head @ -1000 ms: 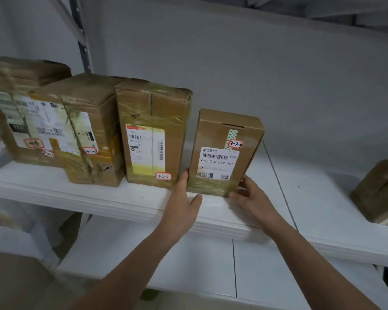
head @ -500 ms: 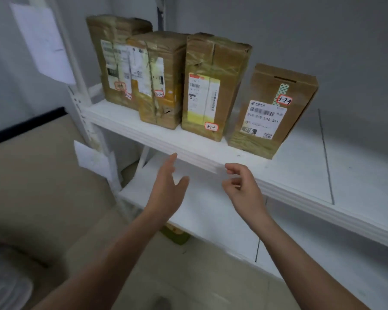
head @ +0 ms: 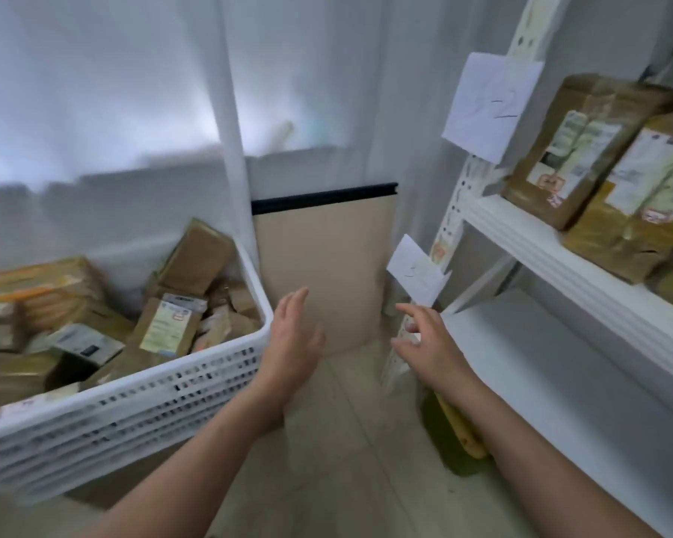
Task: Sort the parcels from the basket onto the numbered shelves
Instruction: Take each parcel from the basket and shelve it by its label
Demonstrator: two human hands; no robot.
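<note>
hovering loose-fingered between basket (head: 152,401) and shelves (head: 541,242): left hand (head: 294,339), right hand (head: 430,343)

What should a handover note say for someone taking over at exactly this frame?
Both hands are open and hold nothing: the left hand is by the right corner of the basket, the right hand near the shelf post.
The basket stands on the left, with many parcels heaped in it.
Done: at least two boxes stand on the upper shelf at right.
Left: take the next parcel from the basket, check its number, shelve it.
</note>
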